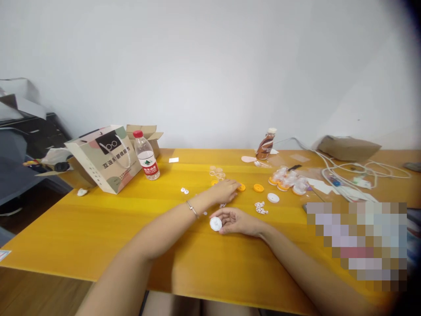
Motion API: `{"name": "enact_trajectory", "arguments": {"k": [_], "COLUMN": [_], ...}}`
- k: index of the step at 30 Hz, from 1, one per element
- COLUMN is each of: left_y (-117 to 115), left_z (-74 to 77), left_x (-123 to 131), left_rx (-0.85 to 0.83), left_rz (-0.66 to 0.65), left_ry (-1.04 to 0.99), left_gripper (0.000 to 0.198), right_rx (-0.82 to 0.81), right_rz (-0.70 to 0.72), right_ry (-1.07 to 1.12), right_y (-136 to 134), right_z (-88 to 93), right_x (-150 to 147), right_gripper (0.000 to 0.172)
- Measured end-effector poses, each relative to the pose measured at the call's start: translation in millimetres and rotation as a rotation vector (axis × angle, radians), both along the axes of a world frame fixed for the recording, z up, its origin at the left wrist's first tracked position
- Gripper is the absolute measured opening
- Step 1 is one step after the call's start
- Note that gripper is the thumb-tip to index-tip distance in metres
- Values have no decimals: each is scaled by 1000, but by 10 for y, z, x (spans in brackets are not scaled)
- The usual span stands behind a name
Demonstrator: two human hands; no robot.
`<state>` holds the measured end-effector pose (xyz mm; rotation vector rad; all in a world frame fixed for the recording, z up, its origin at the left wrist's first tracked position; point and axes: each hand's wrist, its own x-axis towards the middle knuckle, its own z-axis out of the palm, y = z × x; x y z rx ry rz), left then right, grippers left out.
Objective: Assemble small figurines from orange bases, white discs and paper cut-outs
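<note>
My right hand [235,221] holds a round white disc [216,224] between thumb and fingers, low over the yellow table [131,237]. Beyond it my left hand [225,192] reaches across to the right, palm down, its fingertips at an orange disc [241,187]. Another orange disc [258,188] and a white disc [273,198] lie to the right. White perforated pieces [261,208] sit in front of them. Clear rings [217,172] lie behind my left hand, and two small white pieces [184,191] are left of it.
A paper bag [107,160], a red-capped water bottle [147,158] and an open carton [154,140] stand at the left. Rear right: a brown bottle [265,145], wrapped discs [289,180], white cables [332,171] and a brown packet [348,148].
</note>
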<state>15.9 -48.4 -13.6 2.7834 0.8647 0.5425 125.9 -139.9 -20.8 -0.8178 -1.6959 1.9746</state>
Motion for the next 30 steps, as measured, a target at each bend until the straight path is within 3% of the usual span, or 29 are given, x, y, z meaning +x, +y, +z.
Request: {"name": "enact_trajectory", "arguments": {"k": [4, 7, 11, 15, 17, 20, 26, 30], "left_y": [89, 32, -214, -527, -645, -746, -795, -820], "left_z": [-35, 32, 190, 276, 258, 171, 6, -32], "left_x": [173, 90, -305, -820, -1008, -1128, -1023, -980], "left_rx": [1, -19, -61, -449, -615, -714, -714, -609], "left_rz": [20, 47, 90, 124, 116, 122, 94, 101], "left_ry": [-1, -22, -121, -485, -600, -663, -706, -658], "left_gripper": [13, 5, 8, 26, 33, 40, 31, 32], "right_rx": [-5, -11, -3, 16, 31, 69, 205, 247], "right_rz": [-8, -19, -60, -116, -153, -217, -419, -436], "right_ry": [-3, 0, 22, 61, 69, 71, 63, 48], "right_y": [0, 3, 7, 10, 16, 39, 97, 86], "right_z": [0, 1, -6, -14, -18, -36, -88, -90], "right_x": [10, 11, 3, -21, -36, -55, -90, -111], "right_gripper": [48, 48, 46, 43, 42, 42, 41, 39]}}
